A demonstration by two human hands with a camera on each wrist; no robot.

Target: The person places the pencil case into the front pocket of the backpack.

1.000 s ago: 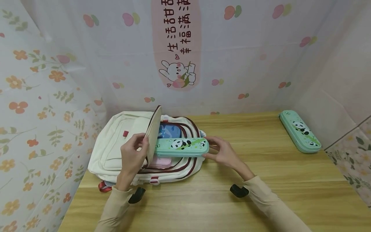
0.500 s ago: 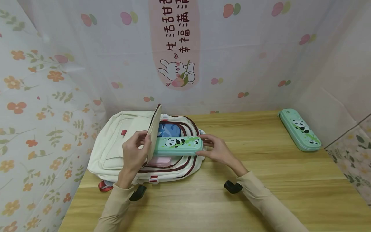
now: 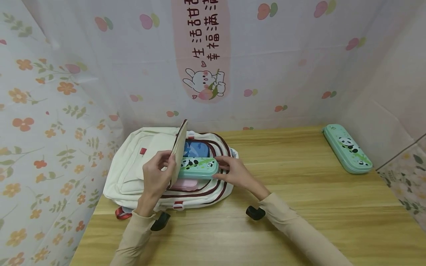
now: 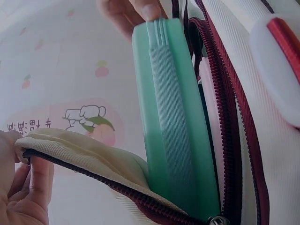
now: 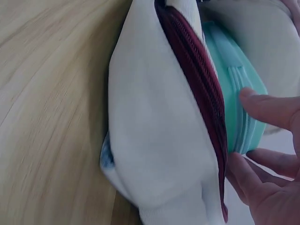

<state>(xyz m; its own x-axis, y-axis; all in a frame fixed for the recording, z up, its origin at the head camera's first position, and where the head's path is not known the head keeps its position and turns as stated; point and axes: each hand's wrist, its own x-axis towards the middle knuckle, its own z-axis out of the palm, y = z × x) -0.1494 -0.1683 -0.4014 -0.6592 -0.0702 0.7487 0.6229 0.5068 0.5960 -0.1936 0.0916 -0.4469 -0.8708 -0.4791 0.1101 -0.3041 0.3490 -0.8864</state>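
A cream backpack (image 3: 133, 181) with dark red zips lies on the table. My left hand (image 3: 158, 173) pinches the edge of its raised front pocket flap (image 3: 179, 147) and holds it up. A mint green pencil case (image 3: 203, 168) with pandas on its lid lies partly inside the pocket, its left end hidden behind the flap. At its right end, my right hand (image 3: 234, 173) grips it between thumb and fingers, which the right wrist view shows on the zipped end. Inside the pocket, a blue case (image 3: 196, 149) lies behind it and a pink case (image 3: 186, 184) in front.
Another mint green panda pencil case (image 3: 347, 147) lies at the far right of the wooden table (image 3: 299, 188). Printed curtains (image 3: 266, 74) stand close behind the table and along both sides. A red strap loop (image 3: 122, 213) sticks out at the backpack's lower left.
The right hand has moved left, sliding the mint green pencil case deeper under the flap, so less of it shows. The left hand has kept the flap raised in nearly the same place.
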